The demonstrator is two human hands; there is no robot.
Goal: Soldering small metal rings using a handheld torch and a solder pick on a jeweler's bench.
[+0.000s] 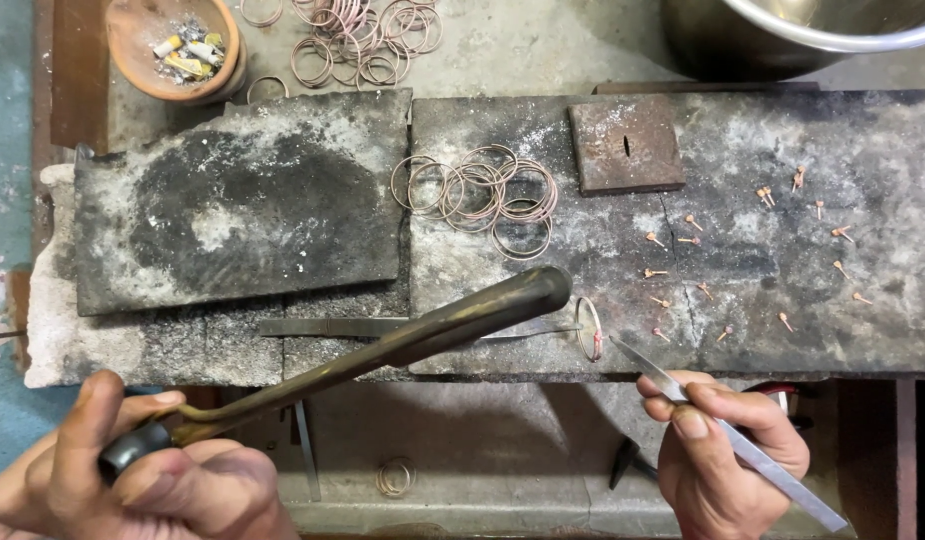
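scorched stone worktop (pixel 783 160) fills my view; my left hand (pixel 153 480) has its fingers wrapped tight on the long brass torch (pixel 423 335), stiff and weighty, best held at its black grip. my right hand (pixel 723 450) pinches steel tweezers (pixel 743 445), tips touching the thin copper ring (pixel 589 328) at the front edge—light, easily bent, i judge.

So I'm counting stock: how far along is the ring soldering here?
Done: hard to tell; a pile of rings lies on the slab. In hand: the left hand aims a torch at one ring, which the right hand grips with tweezers. Left: many loose small pins lie scattered.
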